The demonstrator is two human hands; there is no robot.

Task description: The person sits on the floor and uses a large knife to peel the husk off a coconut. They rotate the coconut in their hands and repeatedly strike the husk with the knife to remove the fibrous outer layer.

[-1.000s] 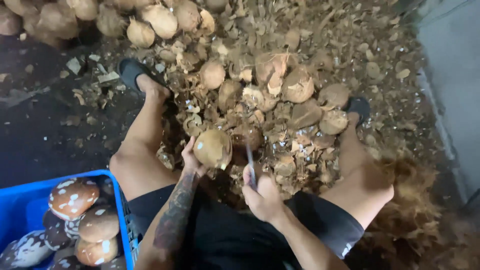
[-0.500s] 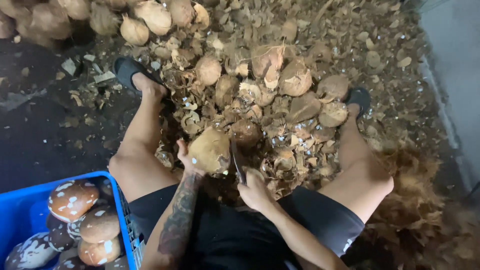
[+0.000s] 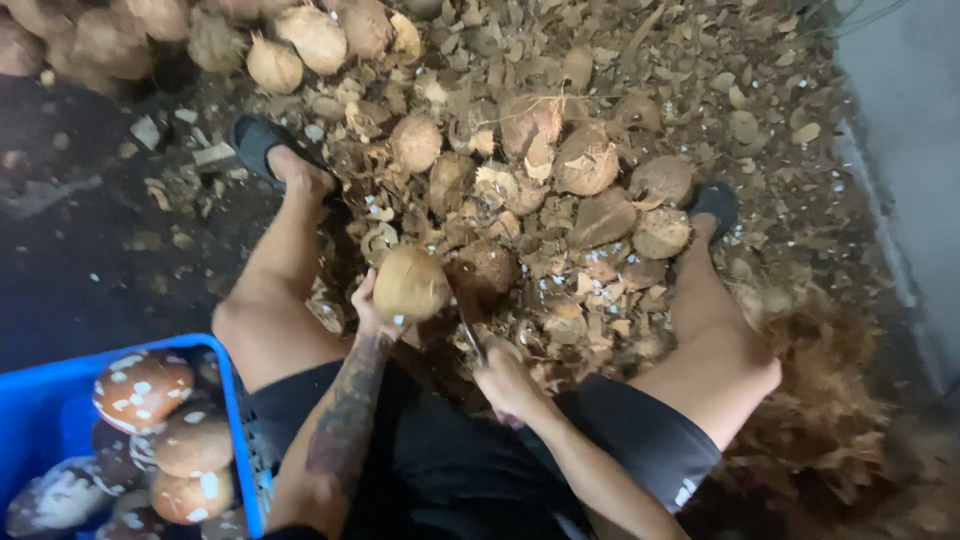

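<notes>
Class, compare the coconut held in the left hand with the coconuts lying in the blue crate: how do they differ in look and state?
The held coconut is evenly tan; the crate coconuts are darker brown with white patches. The left hand lifts the held coconut over the shell scraps; the crate coconuts rest piled in the blue crate. Both are rounded.

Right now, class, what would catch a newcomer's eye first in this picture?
First, the coconut in the left hand at centre, with the right hand holding a knife beside it. Around the feet lies a heap of husks; a blue crate of peeled coconuts sits bottom left.
</notes>
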